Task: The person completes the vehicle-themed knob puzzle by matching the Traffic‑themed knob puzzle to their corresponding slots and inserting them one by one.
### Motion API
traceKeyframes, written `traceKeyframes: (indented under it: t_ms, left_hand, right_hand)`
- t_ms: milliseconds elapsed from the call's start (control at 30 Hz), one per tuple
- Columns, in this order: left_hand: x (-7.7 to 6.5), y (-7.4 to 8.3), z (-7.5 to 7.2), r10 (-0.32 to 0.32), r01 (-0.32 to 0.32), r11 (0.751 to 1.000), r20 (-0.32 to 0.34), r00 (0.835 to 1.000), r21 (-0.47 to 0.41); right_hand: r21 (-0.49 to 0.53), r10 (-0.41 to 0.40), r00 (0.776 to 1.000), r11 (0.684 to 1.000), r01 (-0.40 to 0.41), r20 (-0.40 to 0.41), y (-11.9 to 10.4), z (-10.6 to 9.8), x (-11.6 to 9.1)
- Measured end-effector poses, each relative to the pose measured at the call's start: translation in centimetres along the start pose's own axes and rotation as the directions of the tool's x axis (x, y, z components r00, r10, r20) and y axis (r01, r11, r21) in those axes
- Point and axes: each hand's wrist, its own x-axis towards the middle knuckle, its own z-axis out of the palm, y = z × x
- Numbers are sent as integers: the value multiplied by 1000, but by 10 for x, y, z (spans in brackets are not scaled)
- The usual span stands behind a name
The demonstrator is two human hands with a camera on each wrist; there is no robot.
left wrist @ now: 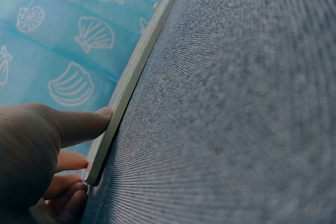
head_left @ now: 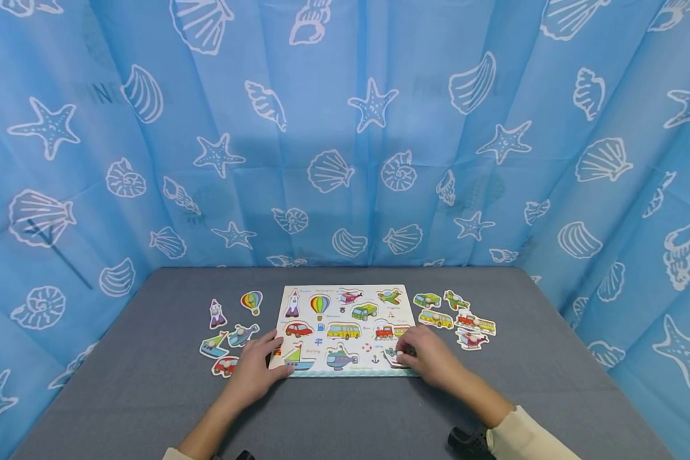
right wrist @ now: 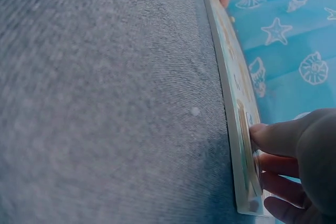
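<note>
A wooden puzzle board (head_left: 316, 369) printed with vehicles lies flat near the table's middle. At its near left corner my left hand (head_left: 254, 369) holds the board, thumb on the near edge and fingers along the left side. My right hand (head_left: 431, 358) is over the near right corner, its fingers pinching a ship puzzle piece (head_left: 392, 359) low against the board. Much of that piece is hidden under the fingers. In the right wrist view, the thumb (right wrist: 273, 137) and fingertips are at the piece's edge, close over the board's surface (right wrist: 231, 72).
Left of the board lie loose pieces: a rocket (head_left: 217, 314), balloon (head_left: 252, 302), sailboat (head_left: 214, 345), submarine (head_left: 243, 335) and red car (head_left: 224, 366). On the right are a truck (head_left: 427, 300), plane (head_left: 456, 300), bus (head_left: 436, 319), train (head_left: 475, 322) and helicopter (head_left: 471, 339). A blue curtain (head_left: 333, 217) hangs behind the grey table (head_left: 333, 415).
</note>
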Motion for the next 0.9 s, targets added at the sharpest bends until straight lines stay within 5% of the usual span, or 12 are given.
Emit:
traceKeyframes:
  t_ms: [467, 900]
  left_hand:
    - [0, -1, 0, -8, 8, 1000, 7, 1000, -2]
    - [-2, 1, -2, 2, -2, 1000, 9, 1000, 6]
  right_hand:
    - [-16, -60, 997, 998, 60, -39, -3, 7, -1]
    - [-19, -81, 994, 996, 83, 77, -3, -1, 0]
